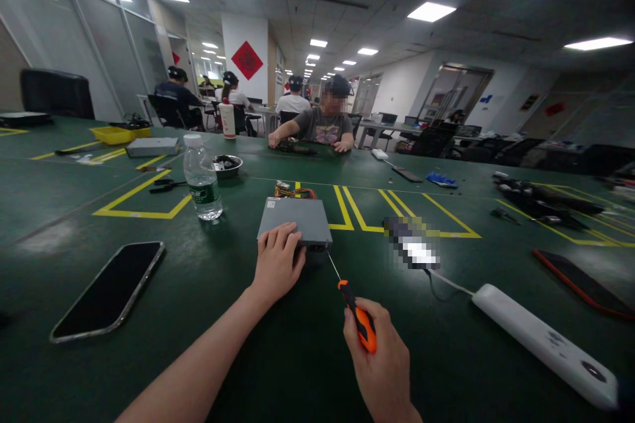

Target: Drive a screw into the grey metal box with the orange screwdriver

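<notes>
A grey metal computer power supply lies flat on the green table in front of me, with a bundle of coloured wires coming out at its far side. My left hand rests on its near left part, fingers laid over the top and thumb at the front edge. An orange and black screwdriver is gripped in my right hand. Its thin shaft slants up and left, and the tip is at the near right corner of the power supply. Whether the tip sits in a screw is too small to tell.
A water bottle and a metal bowl stand beyond on the left, a phone nearer. To the right lie a white power bank with a cable and a red-edged phone. A co-worker sits opposite.
</notes>
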The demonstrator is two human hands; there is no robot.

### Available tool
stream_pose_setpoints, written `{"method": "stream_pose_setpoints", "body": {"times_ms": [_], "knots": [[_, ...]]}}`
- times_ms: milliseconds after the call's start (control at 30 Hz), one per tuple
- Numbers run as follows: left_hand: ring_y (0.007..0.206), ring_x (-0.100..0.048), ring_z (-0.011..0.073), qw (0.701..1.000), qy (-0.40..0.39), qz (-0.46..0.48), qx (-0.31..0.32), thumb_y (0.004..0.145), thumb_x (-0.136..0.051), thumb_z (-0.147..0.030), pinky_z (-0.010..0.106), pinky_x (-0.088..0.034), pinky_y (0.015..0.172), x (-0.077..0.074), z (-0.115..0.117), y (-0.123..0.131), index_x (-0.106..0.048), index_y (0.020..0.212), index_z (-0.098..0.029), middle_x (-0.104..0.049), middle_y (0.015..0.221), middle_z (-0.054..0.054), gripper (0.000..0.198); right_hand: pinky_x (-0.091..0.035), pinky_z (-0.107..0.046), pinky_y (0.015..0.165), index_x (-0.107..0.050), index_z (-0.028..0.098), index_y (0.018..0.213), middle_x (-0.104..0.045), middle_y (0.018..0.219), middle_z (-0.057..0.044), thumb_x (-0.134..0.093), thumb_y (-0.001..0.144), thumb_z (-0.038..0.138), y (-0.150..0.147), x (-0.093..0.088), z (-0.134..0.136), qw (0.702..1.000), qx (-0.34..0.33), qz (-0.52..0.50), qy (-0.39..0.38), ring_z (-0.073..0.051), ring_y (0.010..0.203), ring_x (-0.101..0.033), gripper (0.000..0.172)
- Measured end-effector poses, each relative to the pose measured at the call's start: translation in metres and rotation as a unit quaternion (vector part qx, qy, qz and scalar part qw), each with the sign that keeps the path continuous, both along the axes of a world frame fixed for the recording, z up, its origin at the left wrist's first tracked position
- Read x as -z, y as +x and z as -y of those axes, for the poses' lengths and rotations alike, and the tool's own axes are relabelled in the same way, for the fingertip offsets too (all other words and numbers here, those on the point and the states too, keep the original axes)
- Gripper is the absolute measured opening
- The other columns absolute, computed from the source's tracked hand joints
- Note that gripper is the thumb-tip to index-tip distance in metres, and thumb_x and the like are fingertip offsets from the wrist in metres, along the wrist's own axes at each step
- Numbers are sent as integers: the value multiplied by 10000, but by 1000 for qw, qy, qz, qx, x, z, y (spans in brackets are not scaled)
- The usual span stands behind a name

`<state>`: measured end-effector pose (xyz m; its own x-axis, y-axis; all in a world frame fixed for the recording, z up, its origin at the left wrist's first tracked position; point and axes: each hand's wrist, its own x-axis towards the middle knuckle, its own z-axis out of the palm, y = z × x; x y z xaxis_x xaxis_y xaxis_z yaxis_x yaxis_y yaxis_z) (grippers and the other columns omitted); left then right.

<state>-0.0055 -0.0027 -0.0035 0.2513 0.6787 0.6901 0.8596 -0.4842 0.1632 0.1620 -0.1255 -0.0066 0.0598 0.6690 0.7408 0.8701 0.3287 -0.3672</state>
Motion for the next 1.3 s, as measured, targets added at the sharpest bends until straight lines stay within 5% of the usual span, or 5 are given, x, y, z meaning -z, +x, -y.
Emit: {"method": "stream_pose_setpoints", "body": {"times_ms": [300, 733, 933, 1167, 1300], "knots": [[1140, -449, 245, 1000, -2, 4, 1, 846, -467, -274, 424, -304, 916, 1, -1, -1, -519, 1034, -207, -543, 1211, 84, 206, -548, -284, 738, -566, 198, 941, -569, 1031, -91, -411, 902, 228, -12, -2, 5, 997, -23, 70, 28, -180, 916, -624, 162], [1135, -461, 251, 1000, 2, 2, 0, 837, -477, -270, 431, -315, 914, 1, 0, 0, -526, 1040, -212, -551, 1205, 88, 216, -478, -198, 429, -497, 177, 1028, -564, 743, -34, -313, 944, 382, -10, -21, 8, 998, 36, 55, -22, -124, 536, -591, 289], [1135, -459, 249, 1000, 2, -2, -1, 840, -473, -267, 425, -312, 909, 0, 0, 0, -526, 1030, -209, -554, 1201, 84, 205, -540, -292, 607, -483, 158, 1124, -560, 946, -123, -281, 941, 370, -17, -21, 13, 994, 38, 99, -31, -199, 806, -620, 345], [1141, -454, 251, 1000, 0, -6, -1, 849, -459, -276, 423, -306, 912, -1, 1, 0, -521, 1032, -209, -553, 1199, 86, 205, -482, -233, 486, -518, 187, 1059, -571, 745, -37, -259, 957, 353, -13, -15, 12, 995, 28, 79, -50, -132, 558, -579, 324], [1135, -457, 244, 1000, -1, -2, -1, 843, -471, -271, 420, -307, 915, 0, 0, 0, -524, 1029, -206, -556, 1196, 82, 204, -521, -261, 538, -496, 171, 1090, -575, 878, -86, -285, 940, 382, -17, -16, 15, 996, 23, 71, -57, -167, 692, -620, 334]]}}
